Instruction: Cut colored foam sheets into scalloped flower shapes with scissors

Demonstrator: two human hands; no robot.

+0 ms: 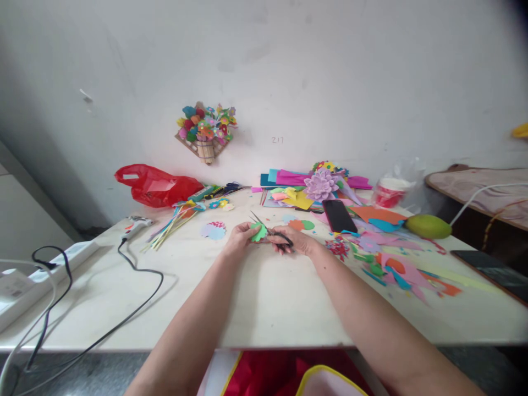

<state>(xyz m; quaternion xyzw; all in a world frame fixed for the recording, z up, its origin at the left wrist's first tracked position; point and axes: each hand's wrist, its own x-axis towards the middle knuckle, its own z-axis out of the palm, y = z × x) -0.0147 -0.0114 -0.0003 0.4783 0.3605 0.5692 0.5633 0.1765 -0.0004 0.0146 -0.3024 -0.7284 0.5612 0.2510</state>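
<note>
Head view: pale, off-white surface (pixel 190 291), set against a grey-white wall (pixel 330 71); speckled grey floor (pixel 103 371) below its near edge. Left hand (pixel 239 237) pinches a green scalloped piece (pixel 258 233) over the middle of the surface; right hand (pixel 300 241) grips dark-handled scissors (pixel 270 233), blades pointing up and left, just beside the piece; whether they touch it, cannot tell. Left side: white power strip (pixel 78 257) with cables, white corded tool (pixel 138 224), thin yellowish sticks (pixel 171 230), red plastic bag (pixel 160 190) near the wall. Right side: dark phone (pixel 339 215) lying flat, colourful scraps (pixel 396 269) strewn about, green-yellow fruit (pixel 429 226), lilac flower (pixel 322 185) by stacked bright sheets (pixel 289 177). A basket of craft flowers (pixel 208 129) hangs on the wall, left of centre. Writing: "217" (pixel 278 140) in faint reddish strokes on the wall, right of the basket. White tub (pixel 388 192) bears a red label; its lettering is too blurred to read. Pale marking on the red bag, likewise illegible.
</note>
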